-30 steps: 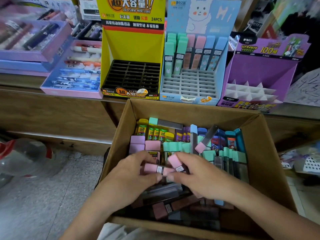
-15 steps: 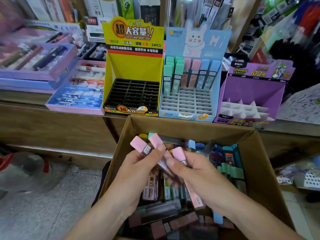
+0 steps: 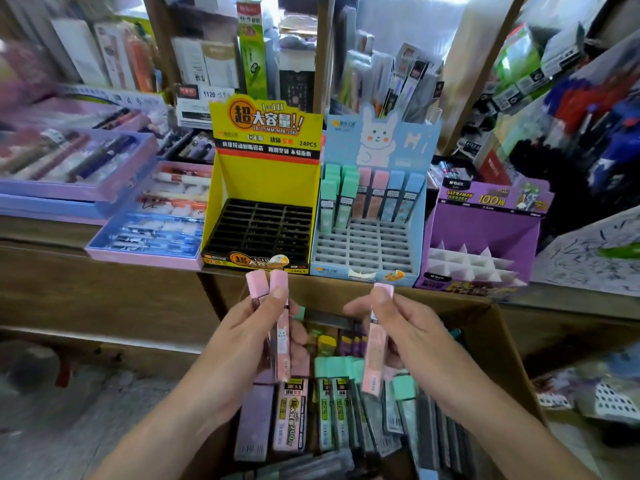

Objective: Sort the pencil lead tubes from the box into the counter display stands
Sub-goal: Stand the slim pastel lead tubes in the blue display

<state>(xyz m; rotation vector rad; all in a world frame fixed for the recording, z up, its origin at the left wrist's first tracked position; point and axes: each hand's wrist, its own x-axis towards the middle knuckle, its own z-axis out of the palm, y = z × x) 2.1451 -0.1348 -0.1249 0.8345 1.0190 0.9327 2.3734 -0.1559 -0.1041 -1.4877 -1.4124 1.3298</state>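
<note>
My left hand [image 3: 242, 344] grips two pink-capped lead tubes [image 3: 278, 292] upright above the cardboard box [image 3: 498, 344]. A third pink tube [image 3: 375, 355] stands upright in my right hand [image 3: 412, 337], pinched near its cap. The box below holds several tubes in green, pink, purple and grey. On the counter behind stand three displays: a yellow stand [image 3: 263, 188] with empty black slots, a blue rabbit stand [image 3: 374, 202] with green, pink and blue tubes in its back rows, and a purple stand [image 3: 481, 233] with empty white cells.
Pink and purple pen trays [image 3: 149, 220] lie on the wooden counter [image 3: 104, 289] left of the stands. Shelves packed with stationery rise behind. A tiled floor shows at the lower left, with goods at the right edge.
Both hands have risen out of the box and drawn apart, each carrying its pink tubes upright. The view has tilted up toward the counter and shelves.
</note>
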